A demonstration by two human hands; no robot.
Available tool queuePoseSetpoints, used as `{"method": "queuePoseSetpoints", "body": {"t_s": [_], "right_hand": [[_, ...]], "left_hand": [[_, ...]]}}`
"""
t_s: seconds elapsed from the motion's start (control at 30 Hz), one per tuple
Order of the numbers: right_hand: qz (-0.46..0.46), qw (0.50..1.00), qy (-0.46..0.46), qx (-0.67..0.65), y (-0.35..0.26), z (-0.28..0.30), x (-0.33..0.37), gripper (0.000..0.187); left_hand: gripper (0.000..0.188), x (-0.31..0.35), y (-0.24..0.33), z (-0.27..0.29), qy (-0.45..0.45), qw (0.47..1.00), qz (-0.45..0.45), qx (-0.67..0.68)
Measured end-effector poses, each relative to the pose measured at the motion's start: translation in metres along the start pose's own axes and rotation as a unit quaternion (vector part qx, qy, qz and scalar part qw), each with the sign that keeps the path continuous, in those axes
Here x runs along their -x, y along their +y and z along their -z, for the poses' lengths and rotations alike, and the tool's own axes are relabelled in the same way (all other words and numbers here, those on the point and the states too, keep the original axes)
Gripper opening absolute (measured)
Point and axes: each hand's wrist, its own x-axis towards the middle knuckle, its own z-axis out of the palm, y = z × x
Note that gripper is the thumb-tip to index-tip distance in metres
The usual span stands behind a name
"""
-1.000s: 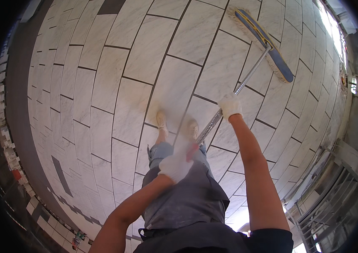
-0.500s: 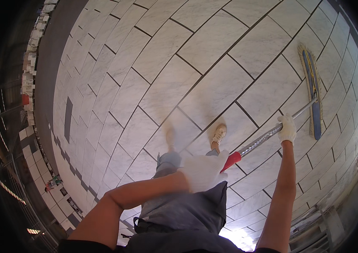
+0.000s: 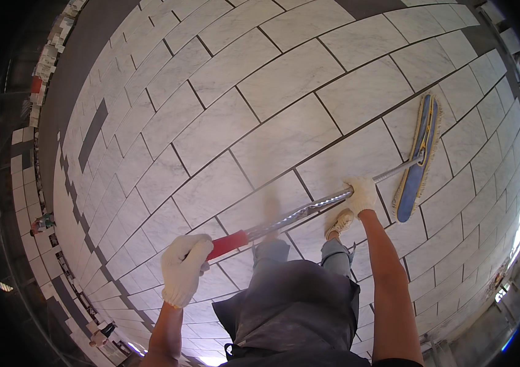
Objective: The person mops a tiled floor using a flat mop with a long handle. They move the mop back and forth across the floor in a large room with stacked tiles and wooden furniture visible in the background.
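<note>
A wide dust mop with a blue top and pale fringe lies on the pale tiled floor at the right. Its silver pole slants down to the left and ends in a red grip. My left hand, in a white knit glove, is closed around the end of that grip. Farther along the pole, close to the mop head, my gloved right hand wraps round the metal. Both arms are stretched apart in front of my dark apron.
Large marbled tiles with dark joints spread around me. Dark strips break the tiling at the left and top. Pale stacked boxes line the far left edge. My beige shoe stands below my right hand.
My left hand has swung out left and down with the red grip. My right hand and the mop head have shifted left, and the mop head's tilt has changed.
</note>
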Motion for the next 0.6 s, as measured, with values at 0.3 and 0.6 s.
{"method": "queuePoseSetpoints", "body": {"t_s": [0.3,0.6], "right_hand": [[0.273,0.936,-0.219,-0.035,-0.386,-0.122,-0.052,0.01],[0.414,0.854,-0.286,-0.132,-0.65,-0.134,-0.019,0.013]], "left_hand": [[0.028,0.054,-0.121,0.254,0.367,0.916,0.164,0.014],[0.021,0.144,-0.086,0.381,0.554,0.581,-0.298,-0.517]]}}
